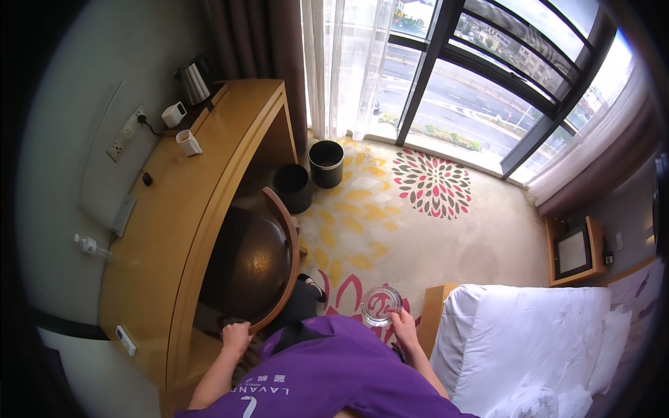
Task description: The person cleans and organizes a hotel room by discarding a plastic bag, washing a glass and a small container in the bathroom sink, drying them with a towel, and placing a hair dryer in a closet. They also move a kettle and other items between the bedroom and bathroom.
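My right hand (402,326) grips the near rim of a round clear glass ashtray (380,307), held up above the patterned carpet. To the other side, my left hand (236,337) is closed at the near end of the curved wooden back rail (290,245) of a chair. The chair's dark, glossy seat (245,261) is partly tucked beneath a wooden desk (209,172). My fingers hide the rail's tip. Purple clothing bearing writing covers the lower middle of the view.
Two black waste bins (326,166) (292,189) stand beside the desk. On the desk are white mugs (188,143), a steel kettle (195,83), a plastic bottle (93,247) and a remote control (126,340). A bed with white linen (522,339) is at right, below tall windows (460,99).
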{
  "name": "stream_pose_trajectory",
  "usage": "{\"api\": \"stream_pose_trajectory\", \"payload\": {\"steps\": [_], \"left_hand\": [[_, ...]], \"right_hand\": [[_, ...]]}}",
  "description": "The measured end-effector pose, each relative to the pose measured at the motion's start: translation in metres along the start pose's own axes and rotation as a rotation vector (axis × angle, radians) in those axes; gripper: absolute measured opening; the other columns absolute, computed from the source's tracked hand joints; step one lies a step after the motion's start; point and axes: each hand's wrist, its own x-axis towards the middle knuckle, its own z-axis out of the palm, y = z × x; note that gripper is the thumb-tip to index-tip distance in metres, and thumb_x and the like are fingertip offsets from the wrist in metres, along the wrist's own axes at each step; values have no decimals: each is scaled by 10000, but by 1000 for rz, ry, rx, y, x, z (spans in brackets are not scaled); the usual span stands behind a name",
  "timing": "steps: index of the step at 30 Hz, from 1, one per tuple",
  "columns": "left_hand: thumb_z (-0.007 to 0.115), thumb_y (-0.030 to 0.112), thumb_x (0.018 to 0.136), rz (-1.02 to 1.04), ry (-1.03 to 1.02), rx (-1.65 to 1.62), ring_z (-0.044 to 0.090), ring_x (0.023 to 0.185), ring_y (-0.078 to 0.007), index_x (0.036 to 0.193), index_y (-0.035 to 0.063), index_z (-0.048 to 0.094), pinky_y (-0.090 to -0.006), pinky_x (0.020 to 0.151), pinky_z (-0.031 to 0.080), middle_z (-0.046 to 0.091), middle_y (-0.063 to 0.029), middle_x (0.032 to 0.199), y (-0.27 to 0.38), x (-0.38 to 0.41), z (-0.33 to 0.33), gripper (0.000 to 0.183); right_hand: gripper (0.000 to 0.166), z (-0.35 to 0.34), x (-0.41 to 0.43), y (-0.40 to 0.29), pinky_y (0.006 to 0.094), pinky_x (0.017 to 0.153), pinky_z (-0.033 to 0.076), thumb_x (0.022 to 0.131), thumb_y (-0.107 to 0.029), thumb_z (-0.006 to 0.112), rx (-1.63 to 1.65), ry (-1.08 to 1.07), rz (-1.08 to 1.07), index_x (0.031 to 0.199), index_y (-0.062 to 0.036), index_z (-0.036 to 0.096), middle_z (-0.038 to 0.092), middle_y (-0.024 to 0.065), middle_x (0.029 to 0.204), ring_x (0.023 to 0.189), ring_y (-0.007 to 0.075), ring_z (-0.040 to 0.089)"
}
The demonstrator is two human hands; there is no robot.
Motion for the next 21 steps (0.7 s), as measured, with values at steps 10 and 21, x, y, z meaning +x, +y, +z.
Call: {"api": "stream_pose_trajectory", "payload": {"steps": [10,21], "left_hand": [[641,324,698,-233,-53,-303,583,835,-279,943,98,613,-379,743,463,619,-114,859,-60,11,-24,335],[485,223,871,29,24,-1829,570,875,-183,1285,49,233,-283,758,471,548,-133,1023,1,190,-135,516]], "right_hand": [[306,86,130,-96,211,445,387,857,-125,429,-82,-310,-98,1101,58,460,524,36,603,476,96,498],[358,272,208,-275,227,497,405,863,-187,431,-452,-854,-266,1168,0,448,537,41,577,511,95,512]]}}
